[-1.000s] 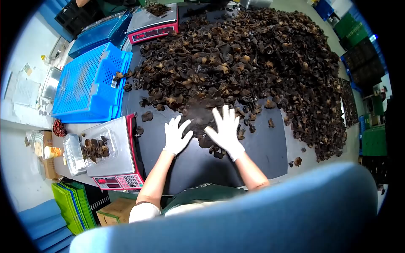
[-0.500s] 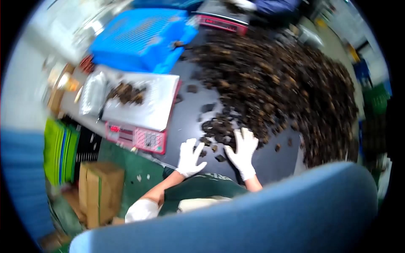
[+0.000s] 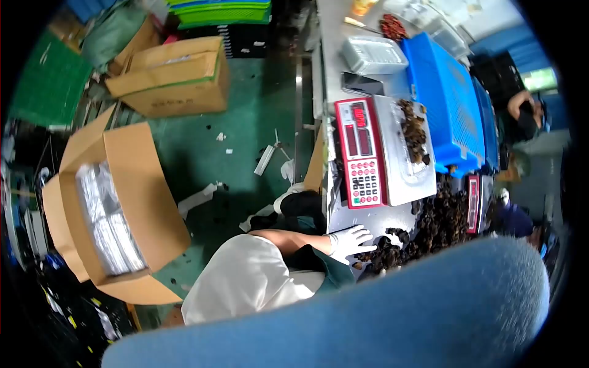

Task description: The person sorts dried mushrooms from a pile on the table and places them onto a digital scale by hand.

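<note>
My left hand (image 3: 350, 241), in a white glove, lies at the near edge of the dark table with its fingers spread. It holds nothing. Its fingertips reach toward loose dark brown, lumpy pieces (image 3: 383, 253), whose kind I cannot make out. A larger heap (image 3: 445, 218) of them continues to the right. My right hand is mostly hidden behind the blue brim; only a small white tip (image 3: 383, 272) shows among the pieces, perhaps its glove. Beyond my left hand stands a red digital scale (image 3: 366, 156) with a metal pan bearing brown pieces (image 3: 414, 132).
A blue plastic crate (image 3: 445, 104) stands behind the scale, near a clear plastic box (image 3: 374, 55) and a dark phone (image 3: 362, 83). Another red scale (image 3: 473, 205) and co-workers (image 3: 515, 218) are at right. On the green floor are an open carton (image 3: 147, 196) and a closed carton (image 3: 175, 76).
The view has swung left and turned, bringing the floor and open carton in. My right hand has gone almost wholly behind the brim. My left hand is still spread by the table edge.
</note>
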A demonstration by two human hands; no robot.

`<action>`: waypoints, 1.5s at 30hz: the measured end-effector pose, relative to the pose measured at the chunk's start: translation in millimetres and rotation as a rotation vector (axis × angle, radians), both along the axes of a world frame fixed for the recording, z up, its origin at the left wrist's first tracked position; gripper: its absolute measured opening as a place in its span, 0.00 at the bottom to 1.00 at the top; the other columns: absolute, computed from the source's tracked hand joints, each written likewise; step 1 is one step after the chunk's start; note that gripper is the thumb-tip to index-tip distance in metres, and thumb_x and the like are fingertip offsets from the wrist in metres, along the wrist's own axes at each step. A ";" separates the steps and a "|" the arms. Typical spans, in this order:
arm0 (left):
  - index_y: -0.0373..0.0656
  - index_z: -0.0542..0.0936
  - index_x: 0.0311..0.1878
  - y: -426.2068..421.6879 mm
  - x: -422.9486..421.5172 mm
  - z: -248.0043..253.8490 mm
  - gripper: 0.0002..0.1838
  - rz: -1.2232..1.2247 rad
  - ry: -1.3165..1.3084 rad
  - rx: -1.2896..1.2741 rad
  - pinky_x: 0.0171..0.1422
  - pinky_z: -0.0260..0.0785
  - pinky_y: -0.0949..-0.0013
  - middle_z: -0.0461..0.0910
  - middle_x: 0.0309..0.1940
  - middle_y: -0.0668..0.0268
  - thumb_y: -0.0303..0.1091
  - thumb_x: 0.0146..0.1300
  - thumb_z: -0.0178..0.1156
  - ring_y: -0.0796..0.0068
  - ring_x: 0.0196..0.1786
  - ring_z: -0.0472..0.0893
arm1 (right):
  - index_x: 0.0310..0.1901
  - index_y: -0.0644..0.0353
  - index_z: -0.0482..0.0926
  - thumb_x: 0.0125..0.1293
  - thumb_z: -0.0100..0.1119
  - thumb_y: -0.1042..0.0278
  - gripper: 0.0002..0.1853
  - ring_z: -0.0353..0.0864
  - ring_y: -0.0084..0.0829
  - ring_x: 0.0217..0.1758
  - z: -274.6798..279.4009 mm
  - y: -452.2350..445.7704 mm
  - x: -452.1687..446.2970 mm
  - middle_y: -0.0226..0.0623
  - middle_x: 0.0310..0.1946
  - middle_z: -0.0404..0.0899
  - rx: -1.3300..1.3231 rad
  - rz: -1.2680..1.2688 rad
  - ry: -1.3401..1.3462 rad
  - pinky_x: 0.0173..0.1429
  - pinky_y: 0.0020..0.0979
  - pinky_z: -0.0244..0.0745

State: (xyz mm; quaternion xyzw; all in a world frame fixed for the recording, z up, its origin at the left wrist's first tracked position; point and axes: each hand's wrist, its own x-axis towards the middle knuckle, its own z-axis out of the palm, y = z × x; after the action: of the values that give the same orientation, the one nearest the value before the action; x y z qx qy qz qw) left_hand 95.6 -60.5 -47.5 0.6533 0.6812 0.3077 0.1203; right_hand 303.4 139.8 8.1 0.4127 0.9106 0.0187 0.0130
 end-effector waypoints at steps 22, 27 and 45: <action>0.44 0.57 0.77 -2.3 1.4 5.8 0.53 0.032 0.096 0.003 0.78 0.45 0.42 0.62 0.69 0.44 0.56 0.52 0.66 0.44 0.73 0.60 | 0.77 0.58 0.54 0.67 0.53 0.39 0.44 0.52 0.60 0.77 -40.3 -33.2 -27.7 0.56 0.76 0.54 0.093 0.175 0.144 0.76 0.62 0.46; 0.34 0.57 0.75 -1.6 -2.1 4.0 0.51 -0.001 0.042 0.010 0.77 0.45 0.41 0.59 0.70 0.41 0.55 0.55 0.64 0.40 0.72 0.59 | 0.75 0.62 0.58 0.62 0.62 0.50 0.43 0.55 0.56 0.76 -12.0 -53.1 -37.7 0.55 0.73 0.58 0.052 0.092 0.396 0.78 0.56 0.46; 0.46 0.71 0.68 36.1 -69.1 56.2 0.38 -0.299 -0.035 -0.187 0.72 0.58 0.46 0.63 0.69 0.40 0.39 0.50 0.71 0.39 0.69 0.65 | 0.59 0.47 0.79 0.52 0.68 0.62 0.29 0.63 0.52 0.71 13.5 -137.6 -18.9 0.41 0.66 0.70 -0.108 -0.015 0.500 0.74 0.63 0.50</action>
State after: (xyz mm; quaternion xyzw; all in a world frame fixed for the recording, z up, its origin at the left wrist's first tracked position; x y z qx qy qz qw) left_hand 26.5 -24.5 8.7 0.7279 0.5999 0.2329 0.2367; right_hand 284.5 2.1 21.6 0.4101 0.8820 -0.1326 -0.1905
